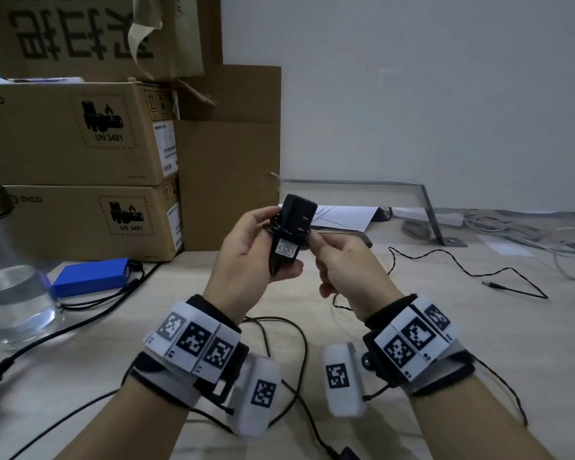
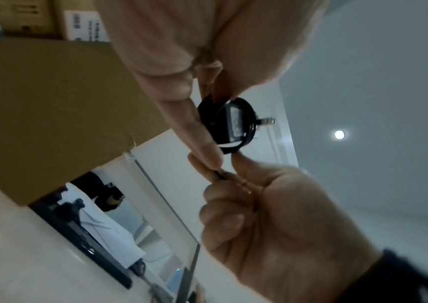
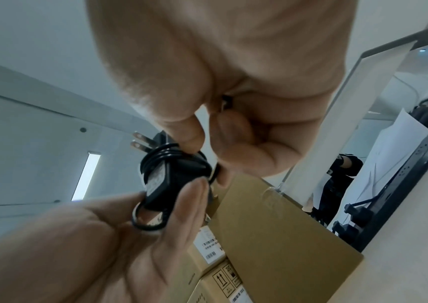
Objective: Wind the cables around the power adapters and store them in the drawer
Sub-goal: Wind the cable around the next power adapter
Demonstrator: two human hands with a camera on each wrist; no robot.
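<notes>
A black power adapter is held up over the table, and my left hand grips its body. Several turns of its thin black cable are wound round it just below the two metal prongs. My right hand pinches the cable right beside the adapter, thumb against forefinger. The loose remainder of the cable trails over the table on the right and ends in a barrel plug. No drawer is in view.
Stacked cardboard boxes stand at the back left, with a blue box and a glass jar in front of them. Thicker black cables loop under my wrists. A metal bracket and white cables lie at the back right.
</notes>
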